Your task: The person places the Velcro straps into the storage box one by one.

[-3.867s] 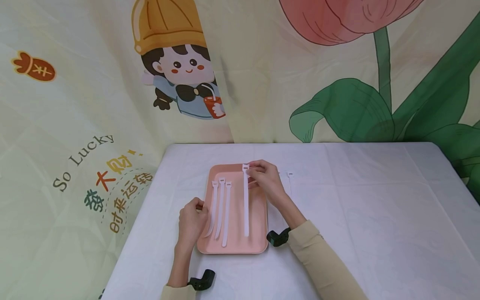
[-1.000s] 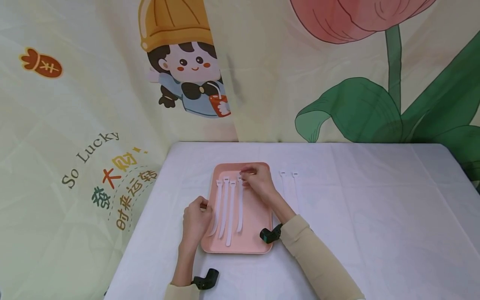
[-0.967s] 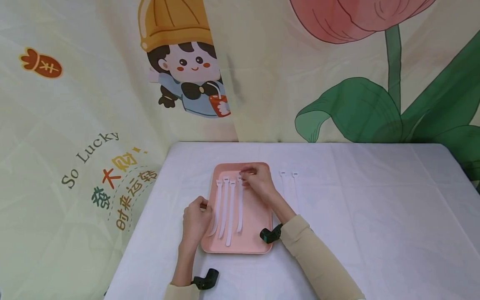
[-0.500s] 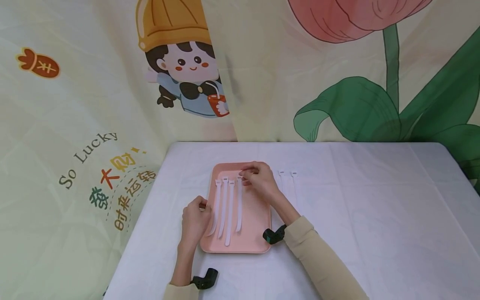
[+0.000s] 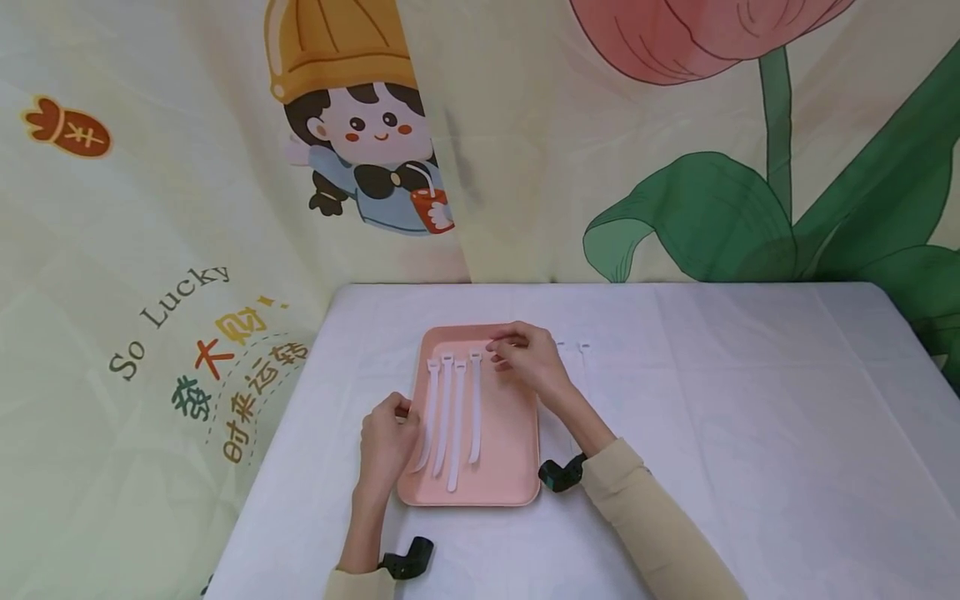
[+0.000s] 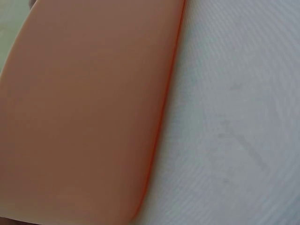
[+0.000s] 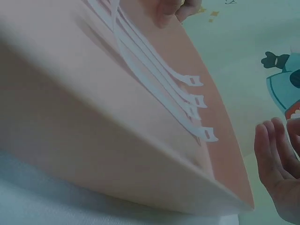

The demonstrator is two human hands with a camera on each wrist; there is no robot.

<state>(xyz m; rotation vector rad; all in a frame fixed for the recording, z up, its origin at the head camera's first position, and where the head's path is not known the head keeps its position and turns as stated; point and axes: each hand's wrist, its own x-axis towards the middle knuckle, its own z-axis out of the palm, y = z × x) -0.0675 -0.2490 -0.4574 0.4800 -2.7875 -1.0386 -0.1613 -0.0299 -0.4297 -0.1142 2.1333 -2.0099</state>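
Observation:
Several white cable ties with slotted heads lie lengthwise in a pink tray, heads toward the far end. The rightmost cable tie sits a little apart from the others. My left hand grips the tray's left rim between thumb and fingers; that grip also shows at the top of the right wrist view. Near the tray's far right corner, my right hand hovers with loosely bent fingers and nothing in them. In the right wrist view the right hand is apart from the cable-tie heads.
On the white-covered table, right of the tray, lies another cable tie, with one more partly behind my right wrist. A printed cloth hangs along the back edge. The left wrist view is mostly filled by the tray's pink side.
My right hand held a cable tie over the tray, set it down beside the others, then let go and drew slightly right. The left hand has kept its grip on the rim.

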